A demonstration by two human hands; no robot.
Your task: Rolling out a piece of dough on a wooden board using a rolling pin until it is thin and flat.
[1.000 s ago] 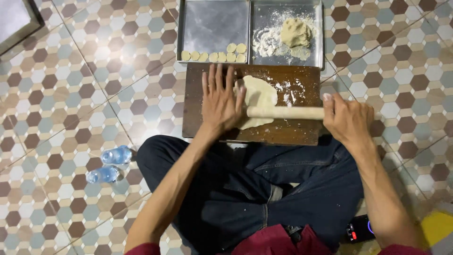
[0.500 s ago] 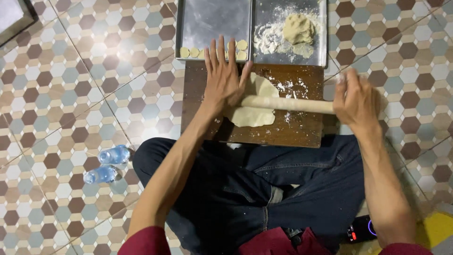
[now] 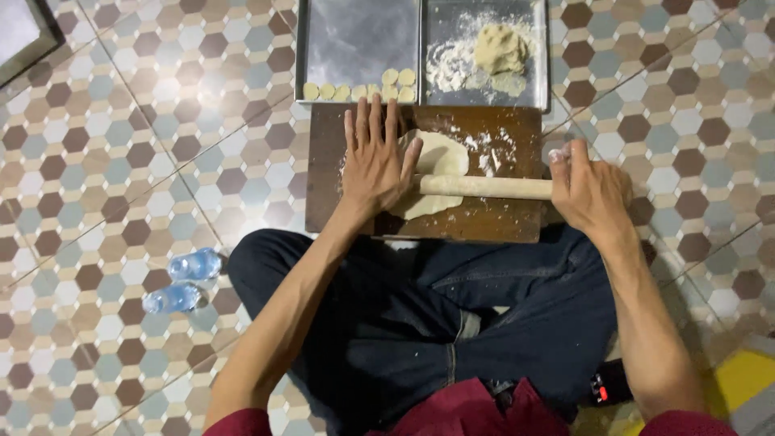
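A flat sheet of pale dough [image 3: 440, 157] lies on a dark wooden board [image 3: 500, 226] on the tiled floor before my crossed legs. A wooden rolling pin [image 3: 484, 187] rests across the dough. My left hand [image 3: 375, 157] presses flat, fingers spread, on the pin's left end and the dough. Palm down, my right hand [image 3: 589, 190] covers the pin's right end past the board's edge.
Two metal trays stand beyond the board: the left tray [image 3: 355, 40] holds a row of small dough discs [image 3: 355, 89], the right tray [image 3: 537, 48] holds a dough lump [image 3: 500, 48] and flour. Two small water bottles [image 3: 182, 278] lie on the floor at left.
The rolling pin has rolled forward and back over the dough under both palms. The view has shifted slightly; the dough looks a little more spread.
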